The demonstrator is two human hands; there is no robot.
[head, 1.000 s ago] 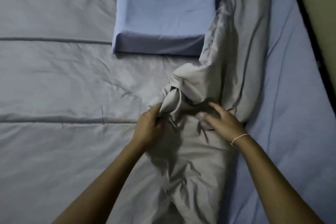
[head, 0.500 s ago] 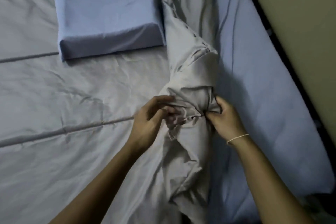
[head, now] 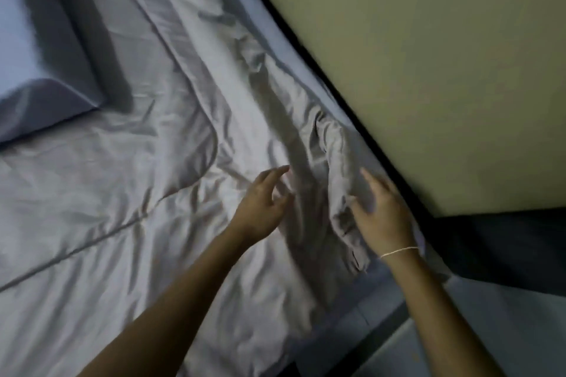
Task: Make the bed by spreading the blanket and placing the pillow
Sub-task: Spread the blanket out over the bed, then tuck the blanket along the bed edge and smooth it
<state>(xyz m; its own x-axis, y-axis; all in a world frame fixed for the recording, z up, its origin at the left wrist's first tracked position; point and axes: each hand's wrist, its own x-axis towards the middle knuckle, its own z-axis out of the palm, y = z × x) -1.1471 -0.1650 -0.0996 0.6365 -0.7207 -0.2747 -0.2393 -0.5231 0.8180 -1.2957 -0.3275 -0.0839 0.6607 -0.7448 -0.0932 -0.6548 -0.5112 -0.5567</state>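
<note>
Grey, creased blanket (head: 128, 193) covers most of the bed, its bunched edge lying along the olive wall (head: 428, 70). A blue pillow (head: 33, 70) sits at upper left. Left hand (head: 260, 208) and right hand (head: 382, 214) hover with fingers spread, gripping nothing; a thin bracelet (head: 398, 251) circles the right wrist.

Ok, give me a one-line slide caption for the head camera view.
Both hands, left and right, open over the rumpled grey blanket near the wall-side bed edge, blue pillow at upper left.
</note>
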